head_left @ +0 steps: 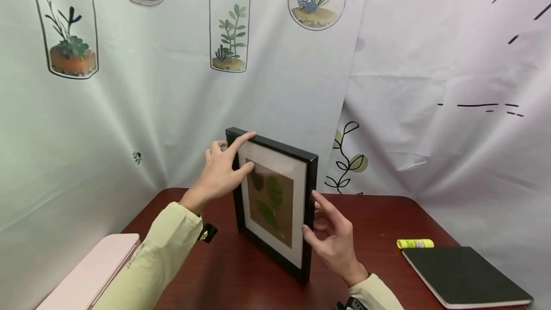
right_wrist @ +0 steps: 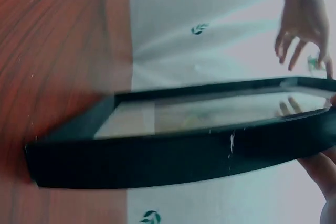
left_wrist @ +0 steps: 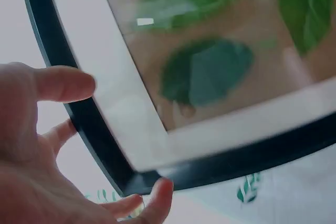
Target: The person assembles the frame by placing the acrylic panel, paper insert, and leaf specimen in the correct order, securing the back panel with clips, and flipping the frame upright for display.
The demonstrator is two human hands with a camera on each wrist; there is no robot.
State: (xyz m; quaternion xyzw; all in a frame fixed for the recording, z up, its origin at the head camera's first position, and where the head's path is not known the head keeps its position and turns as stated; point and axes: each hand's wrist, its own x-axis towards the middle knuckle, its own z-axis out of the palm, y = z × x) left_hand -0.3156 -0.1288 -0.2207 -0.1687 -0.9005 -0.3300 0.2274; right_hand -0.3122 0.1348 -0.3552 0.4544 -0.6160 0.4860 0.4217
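Note:
A black picture frame [head_left: 271, 204] with a white mat and green leaves on a brown ground stands upright on the table, turned at an angle. My left hand [head_left: 219, 169] grips its upper left corner. In the left wrist view the thumb [left_wrist: 65, 83] lies over the front, the index fingertip [left_wrist: 164, 186] rests at the top edge, and other fingers reach behind. On the near side edge, my right hand [head_left: 337, 240] holds the frame between thumb and fingers, some of them hidden behind it. The right wrist view looks along the frame's black side [right_wrist: 157, 156].
A dark red table [head_left: 370, 224] carries everything. To the left lies a pale pink flat object [head_left: 92, 271]. On the right, a yellow glue stick [head_left: 415, 243] lies behind a black notebook [head_left: 467, 274]. Printed cloth [head_left: 280, 90] hangs around the table's back and sides.

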